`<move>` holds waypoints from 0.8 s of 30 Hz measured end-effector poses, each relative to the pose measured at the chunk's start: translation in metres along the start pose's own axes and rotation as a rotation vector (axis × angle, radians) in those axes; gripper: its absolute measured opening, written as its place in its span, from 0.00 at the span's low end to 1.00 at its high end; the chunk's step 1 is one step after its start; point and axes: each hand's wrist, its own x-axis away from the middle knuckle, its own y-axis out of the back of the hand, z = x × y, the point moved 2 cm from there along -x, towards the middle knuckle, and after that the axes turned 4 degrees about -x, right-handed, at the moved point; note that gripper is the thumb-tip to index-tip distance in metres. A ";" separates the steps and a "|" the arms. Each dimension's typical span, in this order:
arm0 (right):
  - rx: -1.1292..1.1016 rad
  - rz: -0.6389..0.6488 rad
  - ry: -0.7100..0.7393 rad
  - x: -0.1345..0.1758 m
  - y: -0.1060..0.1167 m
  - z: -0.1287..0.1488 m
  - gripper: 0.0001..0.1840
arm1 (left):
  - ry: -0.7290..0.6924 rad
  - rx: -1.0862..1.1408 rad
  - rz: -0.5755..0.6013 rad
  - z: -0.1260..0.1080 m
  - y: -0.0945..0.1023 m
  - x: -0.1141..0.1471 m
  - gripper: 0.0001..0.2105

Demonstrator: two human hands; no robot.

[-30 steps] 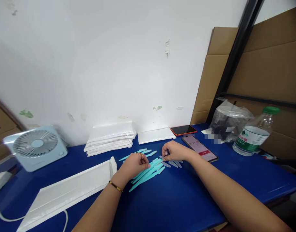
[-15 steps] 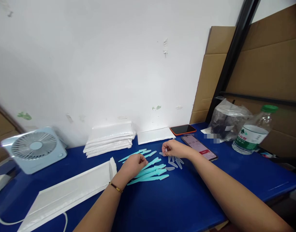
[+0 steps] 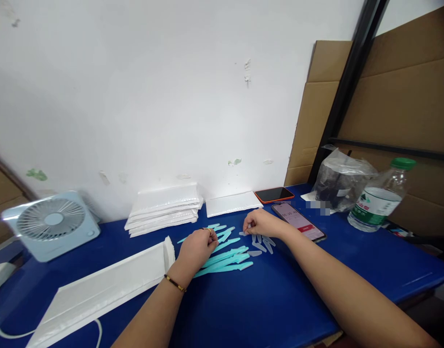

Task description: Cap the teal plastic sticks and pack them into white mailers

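Note:
Several turquoise eyebrow razors (image 3: 225,263) lie fanned out on the blue table, their blade ends pointing right. My left hand (image 3: 198,249) reaches over them from the left, fingers closed on one razor (image 3: 225,236) whose end sticks out past the fingertips. To the right lies a loose group of clear plastic caps (image 3: 260,245). My right hand (image 3: 261,224) is just above these caps, thumb and fingers pinched together on a cap (image 3: 243,233) that peeks out at the fingertips. The fingers partly hide this cap.
A white padded mailer (image 3: 109,285) lies at left, near a light-blue fan (image 3: 55,220). Behind are a stack of mailers (image 3: 164,208), a single mailer (image 3: 234,203) and an orange-edged phone (image 3: 274,194). A lit phone (image 3: 298,222) and a water bottle (image 3: 379,198) stand right.
My left hand has shifted slightly up and away over the razors, and one razor end now slants at its fingertips. My right hand has hardly moved.

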 end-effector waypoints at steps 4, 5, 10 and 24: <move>0.011 0.021 -0.007 0.002 0.001 0.002 0.08 | 0.005 -0.080 -0.127 -0.001 0.004 0.000 0.09; 0.015 0.026 -0.014 0.002 0.001 0.002 0.08 | -0.003 -0.062 -0.112 -0.002 0.004 0.000 0.09; 0.017 0.077 0.014 0.004 -0.001 0.007 0.08 | -0.042 0.076 0.053 -0.004 -0.003 0.001 0.06; 0.071 0.022 0.167 0.010 0.002 0.027 0.07 | -0.113 0.066 -0.010 -0.004 -0.001 -0.002 0.07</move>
